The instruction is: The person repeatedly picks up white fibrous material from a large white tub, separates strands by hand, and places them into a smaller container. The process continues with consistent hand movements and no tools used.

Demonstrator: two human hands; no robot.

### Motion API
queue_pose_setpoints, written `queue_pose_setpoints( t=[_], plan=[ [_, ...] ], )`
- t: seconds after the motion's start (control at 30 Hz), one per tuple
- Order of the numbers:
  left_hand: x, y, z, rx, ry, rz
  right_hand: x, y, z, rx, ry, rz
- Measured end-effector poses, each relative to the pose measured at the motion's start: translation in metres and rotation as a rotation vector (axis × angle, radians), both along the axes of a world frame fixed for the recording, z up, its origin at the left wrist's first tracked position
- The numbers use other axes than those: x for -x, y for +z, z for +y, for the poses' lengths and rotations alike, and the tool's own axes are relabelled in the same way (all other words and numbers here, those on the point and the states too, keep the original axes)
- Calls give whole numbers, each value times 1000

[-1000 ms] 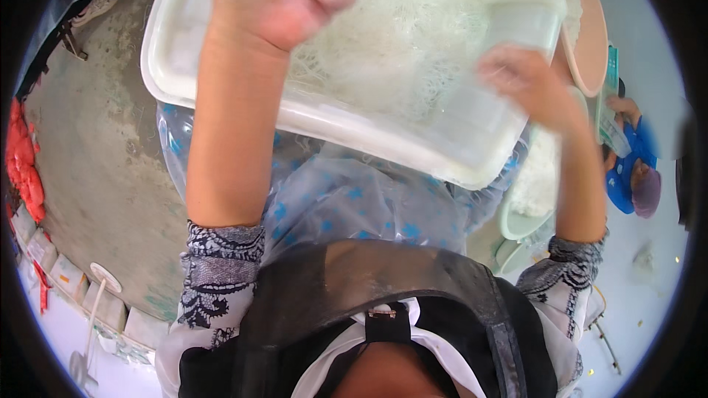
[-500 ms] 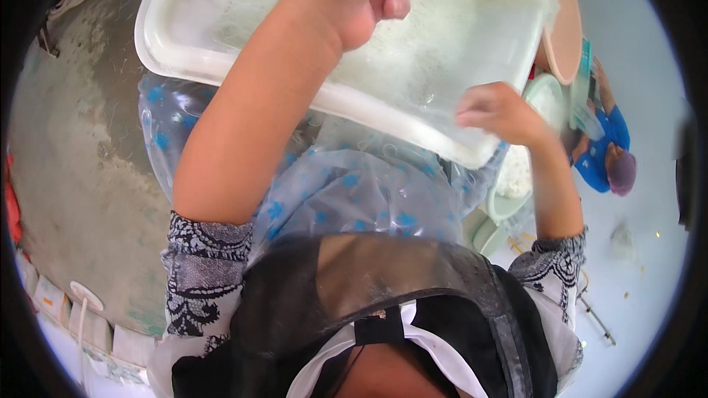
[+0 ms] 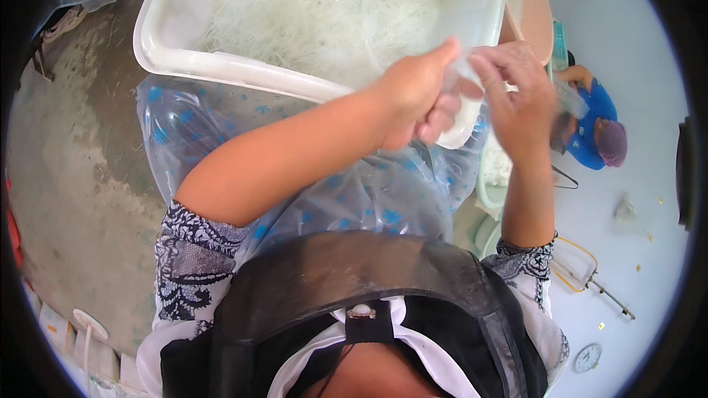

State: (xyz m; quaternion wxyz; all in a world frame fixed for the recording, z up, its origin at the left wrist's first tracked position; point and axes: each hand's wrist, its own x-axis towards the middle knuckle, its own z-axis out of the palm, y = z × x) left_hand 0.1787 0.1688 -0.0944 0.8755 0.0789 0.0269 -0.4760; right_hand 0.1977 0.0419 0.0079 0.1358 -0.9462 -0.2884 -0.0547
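A large white tub (image 3: 228, 66) stands in front of me, holding a mass of thin, translucent white strands (image 3: 317, 7) in liquid. Above its near right corner my two hands meet. My left hand (image 3: 420, 99) is closed, fingers curled, around a small pale bunch of strands (image 3: 462, 70); motion smears its outline. The thumb and fingers of my right hand (image 3: 520, 96) are bent in on the same bunch from the right side. How much of the bunch lies inside the fingers is hidden.
A clear plastic apron with blue flowers (image 3: 346, 199) covers my lap. On the right are a peach-coloured basin (image 3: 535, 7) and a pale green bowl (image 3: 487, 190) with white contents. Farther right sits a person in blue (image 3: 601, 129). A wall clock (image 3: 588, 358) shows at lower right.
My left hand has come from over the tub toward me and to the right. It has met my right hand at the tub's corner, and a pale bunch now shows between them.
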Motion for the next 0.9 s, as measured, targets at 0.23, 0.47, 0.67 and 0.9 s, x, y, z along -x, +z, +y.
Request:
queue_pose_setpoints(
  t=[0.23, 0.47, 0.67, 0.9],
  plan=[
    [-26, 14, 32, -158, 598, 226, -4, -23, 21, -250, 286, 30],
    [-39, 1, 91, -78, 789, 151, -21, -67, -25, -186, -147, 685],
    [-39, -7, 111, -80, 746, 103, -26, -197, -45, 888, 170, 772],
    [-42, -12, 100, -144, 681, 113, -38, -138, -52, 535, 154, 1067]
  ],
)
